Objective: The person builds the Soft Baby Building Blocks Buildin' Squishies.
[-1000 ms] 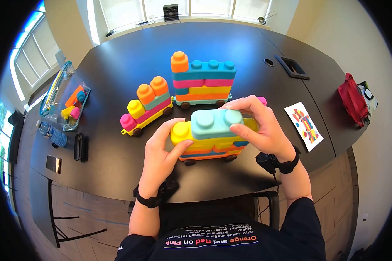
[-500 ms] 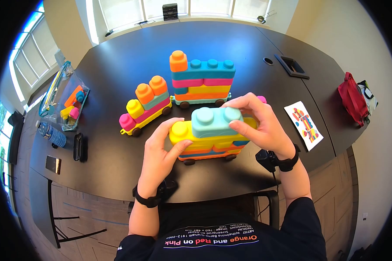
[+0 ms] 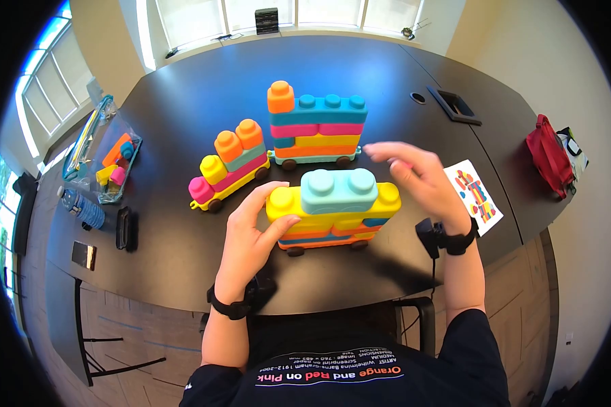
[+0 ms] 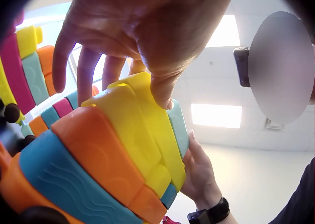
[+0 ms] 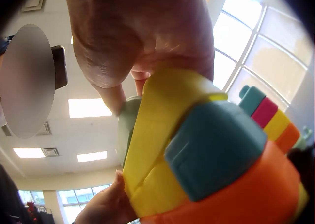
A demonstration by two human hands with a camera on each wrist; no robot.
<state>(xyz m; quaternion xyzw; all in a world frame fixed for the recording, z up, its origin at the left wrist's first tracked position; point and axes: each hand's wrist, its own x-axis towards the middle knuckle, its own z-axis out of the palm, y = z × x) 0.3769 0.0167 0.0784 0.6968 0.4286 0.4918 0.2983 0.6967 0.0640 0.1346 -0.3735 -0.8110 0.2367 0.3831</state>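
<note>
Near the table's front edge stands a wheeled block wagon (image 3: 329, 230) layered in orange, blue and yellow. On its long yellow top block (image 3: 332, 218) sits a light-teal two-stud block (image 3: 338, 192), between two yellow studs. My left hand (image 3: 246, 234) grips the yellow top's left end, thumb on the near side; in the left wrist view the hand (image 4: 142, 22) arches over the yellow layers (image 4: 133, 120). Off the wagon's right end, my right hand (image 3: 424, 183) is raised with fingers extended, holding nothing. The right wrist view shows that hand (image 5: 142, 36) close by the wagon's yellow end (image 5: 167, 96).
Behind stand a taller block wagon (image 3: 318, 142) and a stepped one (image 3: 232, 178). A bag of blocks (image 3: 102, 152), a water bottle (image 3: 83, 207) and a black case (image 3: 123, 228) lie left. To the right are a picture sheet (image 3: 470, 186) and a red bag (image 3: 551, 156).
My right hand has let go of the light-teal block and moved right, uncovering the yellow stud at the wagon's right end. My left hand keeps its grip.
</note>
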